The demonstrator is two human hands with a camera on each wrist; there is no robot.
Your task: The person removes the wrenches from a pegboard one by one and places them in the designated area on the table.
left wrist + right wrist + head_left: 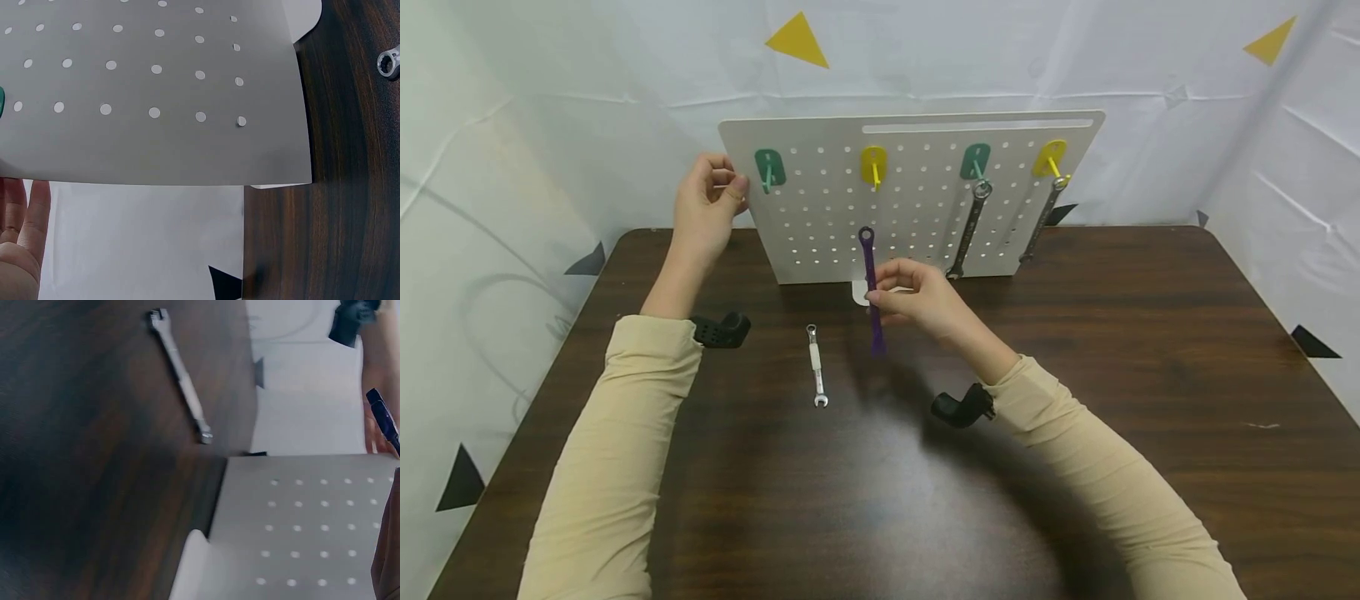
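My right hand (917, 296) pinches a purple combination wrench (870, 258) in front of the pegboard (805, 271), ring end up. In the right wrist view this wrench (382, 417) looks dark and is partly cut off. At the pegboard's left edge, my left hand (703, 200) grips the board with thumb and fingers. The left wrist view shows some of its fingers (36, 215) at the board's edge. A small silver combination wrench (816, 367) with a white band lies on the table, ring end towards the board.
A green hook (769, 169) and a yellow hook (873, 167) on the board's left half carry nothing. One dark wrench (968, 229) hangs from another green hook (975, 158), a second wrench (1043, 221) from the far-right yellow hook (1049, 157). White sheeting (625, 150) surrounds the brown table (1150, 350).
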